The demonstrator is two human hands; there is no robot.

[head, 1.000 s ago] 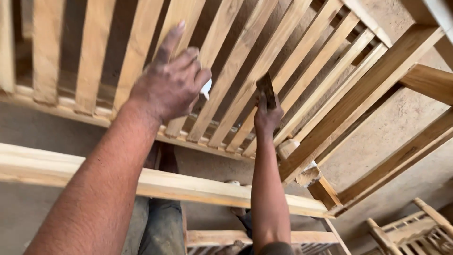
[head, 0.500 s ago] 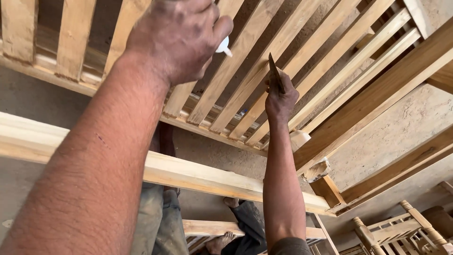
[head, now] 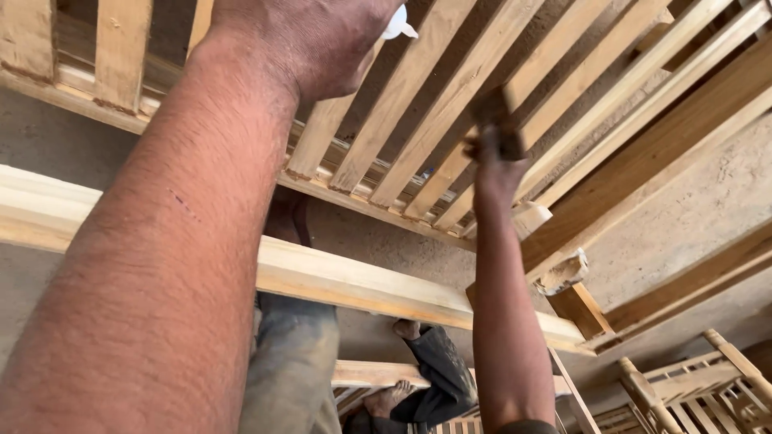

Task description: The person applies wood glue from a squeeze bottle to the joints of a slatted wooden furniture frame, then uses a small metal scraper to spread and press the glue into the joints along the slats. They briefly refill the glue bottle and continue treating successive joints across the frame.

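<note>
Since the earlier frame, the left hand [head: 314,40] has risen to the upper left, clamped on a white tube [head: 398,24] against the slatted frame [head: 418,137]. The right hand [head: 494,157], at centre, grips a dark tool [head: 489,108]. Risk: the blurred tool may slip off a slat, marring the wood.

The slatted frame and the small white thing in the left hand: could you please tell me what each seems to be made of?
Slatted frame: pale bare wood, apparently unfinished, with visible grain and a matte surface. Small white thing in the left hand: smooth and white, possibly plastic, but mostly hidden.
</note>
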